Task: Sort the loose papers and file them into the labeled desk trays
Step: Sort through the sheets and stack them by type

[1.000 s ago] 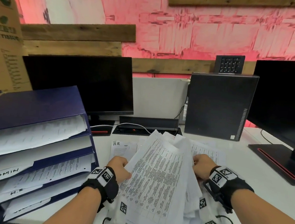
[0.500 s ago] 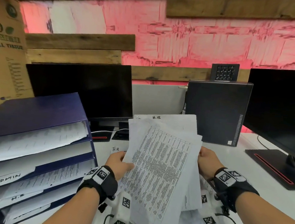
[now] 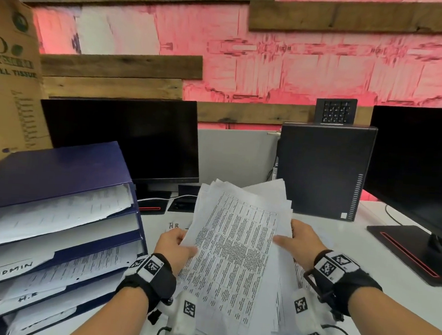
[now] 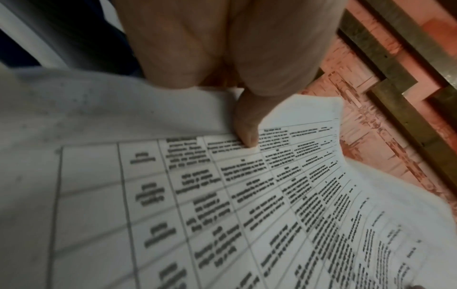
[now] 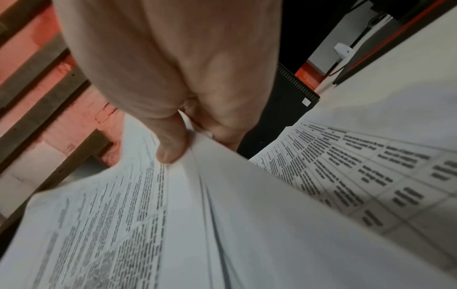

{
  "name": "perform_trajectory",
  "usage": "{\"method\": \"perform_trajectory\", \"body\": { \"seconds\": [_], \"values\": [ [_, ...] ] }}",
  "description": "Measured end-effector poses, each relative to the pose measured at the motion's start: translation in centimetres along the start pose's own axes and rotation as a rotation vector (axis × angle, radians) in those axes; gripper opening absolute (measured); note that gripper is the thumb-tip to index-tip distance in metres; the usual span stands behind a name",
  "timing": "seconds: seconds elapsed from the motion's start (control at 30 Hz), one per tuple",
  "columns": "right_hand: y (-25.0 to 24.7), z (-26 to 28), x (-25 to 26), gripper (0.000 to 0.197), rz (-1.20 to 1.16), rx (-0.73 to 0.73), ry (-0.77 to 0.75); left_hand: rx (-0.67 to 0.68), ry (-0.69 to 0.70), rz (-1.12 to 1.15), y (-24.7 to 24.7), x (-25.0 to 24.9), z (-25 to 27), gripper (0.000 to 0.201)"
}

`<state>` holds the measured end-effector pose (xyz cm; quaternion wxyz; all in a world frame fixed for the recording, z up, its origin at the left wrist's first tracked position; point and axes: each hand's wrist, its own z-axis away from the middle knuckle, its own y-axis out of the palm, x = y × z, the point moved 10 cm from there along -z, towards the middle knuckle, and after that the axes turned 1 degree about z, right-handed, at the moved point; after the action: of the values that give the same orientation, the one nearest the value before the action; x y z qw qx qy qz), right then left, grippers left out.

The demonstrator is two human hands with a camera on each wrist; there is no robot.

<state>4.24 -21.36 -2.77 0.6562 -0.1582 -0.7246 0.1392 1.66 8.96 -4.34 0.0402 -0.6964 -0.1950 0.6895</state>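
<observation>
A thick stack of printed papers (image 3: 234, 255) is held tilted above the desk between both hands. My left hand (image 3: 174, 245) grips its left edge, thumb on the top sheet (image 4: 247, 195). My right hand (image 3: 298, 242) grips the right edge, thumb laid over the top page; in the right wrist view the thumb pinches the fanned sheets (image 5: 222, 215). A blue stack of desk trays (image 3: 51, 220) stands at the left, holding papers, with labels reading ADMIN (image 3: 13, 270) and H.R (image 3: 27, 298). More loose sheets lie on the desk under the stack, one marked HR (image 3: 174, 225).
A monitor (image 3: 121, 138) stands behind the trays, a black computer case (image 3: 322, 170) at centre right, and a second monitor (image 3: 420, 170) with its base (image 3: 406, 250) at the right. A cardboard box (image 3: 7, 84) rises at the far left. Cables trail along the desk's near edge.
Both hands have lifted the stack off the desk and gathered its fanned sheets into a tidier bundle. The head view has tilted upward a little.
</observation>
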Motion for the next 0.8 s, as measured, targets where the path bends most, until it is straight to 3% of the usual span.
{"method": "perform_trajectory", "body": {
  "seconds": [0.2,0.43,0.6,0.8],
  "values": [
    [0.0,-0.2,2.1,0.030,-0.191,0.031,-0.074,0.020,0.055,0.129,-0.9,-1.2,-0.5,0.027],
    [-0.1,-0.1,4.0,0.018,-0.326,0.010,-0.091,-0.021,0.079,0.240,-1.9,-2.2,-1.0,0.014],
    [0.4,-0.3,3.0,0.038,-0.240,0.057,-0.072,-0.048,0.081,0.306,-1.7,-2.3,-0.6,0.017],
    [0.4,-0.7,1.7,0.044,-0.200,0.052,-0.036,-0.046,0.060,0.279,-1.4,-1.8,-0.7,0.016]
  ]
}}
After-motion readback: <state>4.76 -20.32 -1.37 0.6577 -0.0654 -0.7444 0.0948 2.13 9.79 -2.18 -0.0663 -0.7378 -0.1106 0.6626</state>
